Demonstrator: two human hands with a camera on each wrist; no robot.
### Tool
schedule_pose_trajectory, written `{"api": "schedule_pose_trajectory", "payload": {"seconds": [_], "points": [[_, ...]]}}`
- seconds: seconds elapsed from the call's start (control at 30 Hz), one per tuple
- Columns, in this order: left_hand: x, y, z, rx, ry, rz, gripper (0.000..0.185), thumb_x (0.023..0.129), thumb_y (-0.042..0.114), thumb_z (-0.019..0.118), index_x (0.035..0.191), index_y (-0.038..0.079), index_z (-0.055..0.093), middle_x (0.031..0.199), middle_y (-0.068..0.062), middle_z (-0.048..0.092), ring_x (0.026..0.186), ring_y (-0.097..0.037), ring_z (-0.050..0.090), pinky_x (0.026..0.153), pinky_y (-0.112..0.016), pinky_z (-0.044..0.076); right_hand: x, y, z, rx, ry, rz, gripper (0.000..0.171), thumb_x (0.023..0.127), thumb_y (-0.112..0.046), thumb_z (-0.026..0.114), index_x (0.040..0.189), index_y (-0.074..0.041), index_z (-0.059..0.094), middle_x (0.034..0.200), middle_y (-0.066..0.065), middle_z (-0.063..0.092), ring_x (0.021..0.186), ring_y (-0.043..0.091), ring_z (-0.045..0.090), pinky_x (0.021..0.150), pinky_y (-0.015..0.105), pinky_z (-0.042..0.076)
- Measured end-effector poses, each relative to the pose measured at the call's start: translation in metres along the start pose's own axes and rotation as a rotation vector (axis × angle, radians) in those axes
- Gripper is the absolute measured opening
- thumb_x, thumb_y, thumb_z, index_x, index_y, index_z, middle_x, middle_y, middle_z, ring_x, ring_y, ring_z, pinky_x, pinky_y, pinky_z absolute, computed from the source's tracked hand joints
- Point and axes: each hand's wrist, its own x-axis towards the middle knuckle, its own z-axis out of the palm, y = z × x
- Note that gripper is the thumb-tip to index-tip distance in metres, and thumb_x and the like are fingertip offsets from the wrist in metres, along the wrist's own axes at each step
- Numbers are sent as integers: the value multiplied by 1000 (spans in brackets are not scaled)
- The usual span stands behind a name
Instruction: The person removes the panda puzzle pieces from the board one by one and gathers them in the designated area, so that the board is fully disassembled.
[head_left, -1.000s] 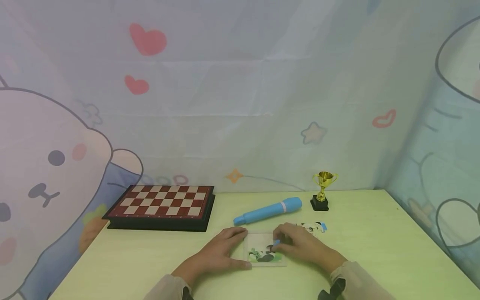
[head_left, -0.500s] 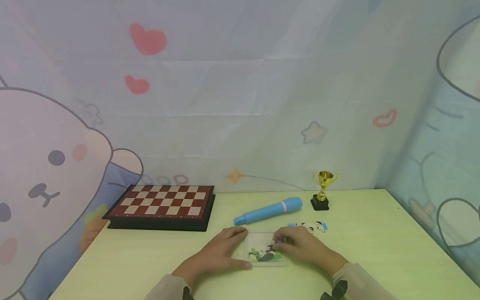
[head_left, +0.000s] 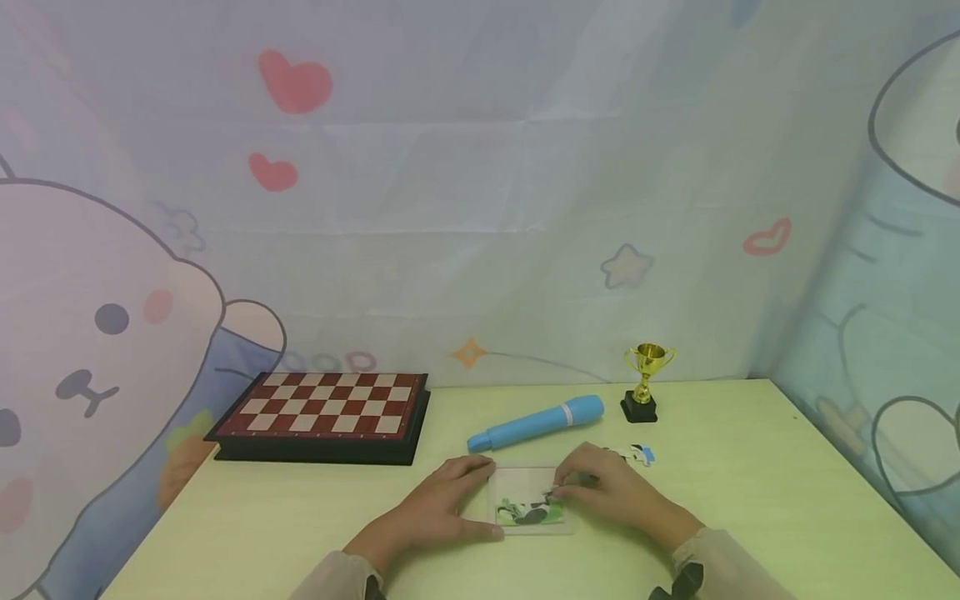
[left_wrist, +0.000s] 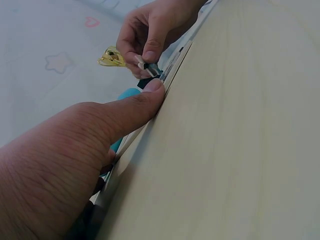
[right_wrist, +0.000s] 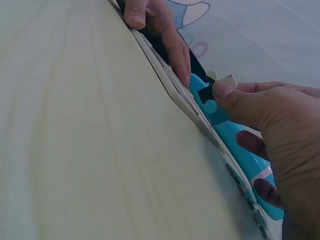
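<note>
While the left hand (head_left: 438,504) rests on the left edge of the tray (head_left: 534,530), thumb and fingers wide apart, the right hand (head_left: 618,496) pinches a piece (right_wrist: 219,115) above the tray's right part. Other pieces (head_left: 531,514) lie in the tray, between the hands. Loose pieces (head_left: 640,454) are just beyond the right hand; a blue tube (head_left: 528,427) lies beyond both.

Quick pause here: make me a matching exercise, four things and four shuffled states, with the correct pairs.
Things
1. Left hand
2. Right hand
3. Blue cylinder with a pale band
4. Shiny gold two-handled trophy cup

States
A. Pinches a small, flat, printed puzzle piece
B. Stands upright on its black base
C. Touches the left edge of a pale, flat, rectangular puzzle tray
D. Lies on its side

Pairs: 1-C, 2-A, 3-D, 4-B
</note>
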Motion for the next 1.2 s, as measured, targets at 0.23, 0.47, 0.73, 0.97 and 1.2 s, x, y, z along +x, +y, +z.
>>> {"api": "schedule_pose_trajectory", "payload": {"seconds": [0.23,0.47,0.73,0.97,1.2], "points": [[1,-1,1,5,-3,-5,98,81,78,61,157,22,37,160,4,33,147,-22,29,116,-53,31,-22,11,-25,-11,38,34,23,87,-11,79,104,-23,71,96,-13,68,77,4,58,62,22,51],[1,-2,0,3,5,5,99,80,79,62,157,21,38,160,4,33,147,-23,29,116,-53,31,-55,31,-62,-118,92,147,26,84,-7,80,105,-20,75,97,-13,70,82,4,65,69,22,54],[1,-2,1,14,3,9,100,80,80,60,157,21,38,160,4,33,147,-22,29,116,-53,30,-84,39,-90,-190,88,303,23,86,-8,78,105,-23,77,94,-16,70,71,1,57,59,23,48],[0,-2,1,8,-4,-2,98,81,79,60,157,21,38,160,5,33,148,-22,28,116,-54,30,-83,40,-86,-226,41,368,17,89,-20,78,105,-24,74,90,-19,63,76,-1,56,62,23,50],[1,-2,2,14,-5,0,99,81,80,60,157,21,38,160,5,34,148,-21,28,117,-53,29,-82,41,-83,-267,59,342,18,88,-16,79,102,-23,69,88,-18,58,74,-1,52,60,22,48]]}}
